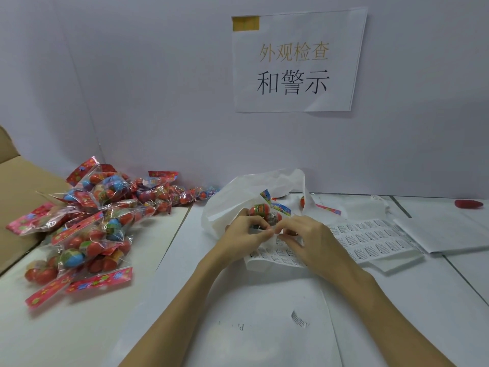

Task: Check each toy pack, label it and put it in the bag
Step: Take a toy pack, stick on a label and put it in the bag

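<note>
Toy pack [266, 214], holding red egg-shaped toys, sits at table centre, just in front of the white bag [238, 197]. Left hand [244, 231] grips the pack from the left, fingers curled round it. Right hand [304, 238] pinches a small white label [280, 241] between thumb and forefinger at the pack's lower edge, fingertips nearly meeting those of the left hand. Label sheet [370, 239] lies on the white table [238, 327] under and to the right of the hands. Pile of further packs [92, 223] lies well to the left, beside a cardboard box [23, 197]. Printed sign [296, 62] hangs on the wall. Red object [468, 203] lies far right; cannot tell what.
</note>
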